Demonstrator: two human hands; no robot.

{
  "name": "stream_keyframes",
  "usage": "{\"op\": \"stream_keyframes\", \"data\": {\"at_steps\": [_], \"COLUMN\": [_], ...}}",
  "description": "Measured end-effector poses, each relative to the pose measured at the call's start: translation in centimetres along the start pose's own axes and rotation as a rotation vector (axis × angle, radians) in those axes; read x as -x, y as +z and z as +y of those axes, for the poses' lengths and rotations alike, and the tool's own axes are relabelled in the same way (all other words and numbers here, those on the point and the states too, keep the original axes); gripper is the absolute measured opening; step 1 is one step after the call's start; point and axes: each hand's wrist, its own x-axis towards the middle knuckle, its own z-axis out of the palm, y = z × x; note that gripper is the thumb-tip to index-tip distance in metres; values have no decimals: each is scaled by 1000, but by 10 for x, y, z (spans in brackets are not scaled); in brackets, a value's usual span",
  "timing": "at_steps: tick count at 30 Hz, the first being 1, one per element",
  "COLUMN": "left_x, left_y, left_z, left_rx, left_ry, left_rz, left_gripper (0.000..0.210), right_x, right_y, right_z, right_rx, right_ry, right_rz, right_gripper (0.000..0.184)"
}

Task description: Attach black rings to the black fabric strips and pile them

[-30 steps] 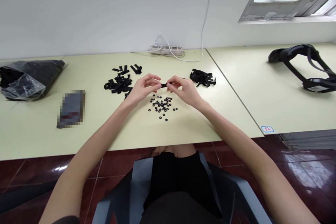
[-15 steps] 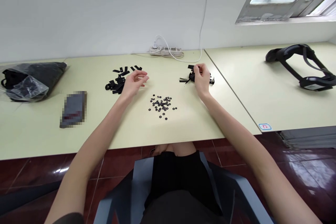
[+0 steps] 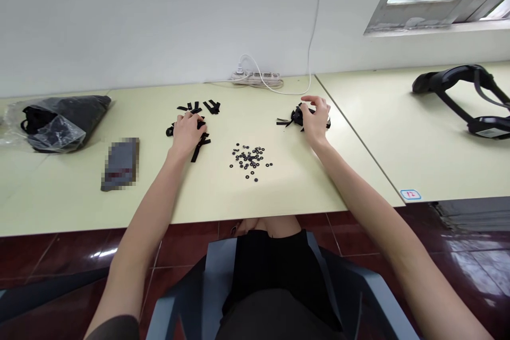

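Strips point(image 3: 195, 153) lie under left hand point(image 3: 186, 132) and right hand point(image 3: 317, 119) — discs point(image 3: 250, 158) between.

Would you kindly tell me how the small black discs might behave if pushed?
The discs look thin and lie flat, so they would probably slide rather than roll. They are tiny compared with the left hand, so each is likely light. Many sit crowded together, so pushing one may shift its neighbours.

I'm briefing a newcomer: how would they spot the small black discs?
On the pale table, look between the left hand and right hand. The discs lie scattered there, slightly nearer the viewer: small and round, unlike the black strips by each hand.
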Motion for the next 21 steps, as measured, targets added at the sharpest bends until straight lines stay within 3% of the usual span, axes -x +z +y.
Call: {"op": "stream_keyframes", "data": {"at_steps": [6,11,16,21], "left_x": [-1,1,1,12], "left_y": [-2,-5,-9,-7], "left_z": [1,12,31,61], "left_rx": [-7,116,540,986], "left_ry": [10,16,29,18], "left_rz": [24,116,164,51], "left_gripper": [6,6,11,35], "right_x": [8,15,27,49], "right_y": [2,2,3,3], "right_z": [-15,-26,-43,-70], "right_rx": [-39,-91,-122,-100], "right_ry": [-57,-142,-303,-438], "right_rz": [-48,-122,-253,-445], "right_gripper": [22,23,20,19]}}
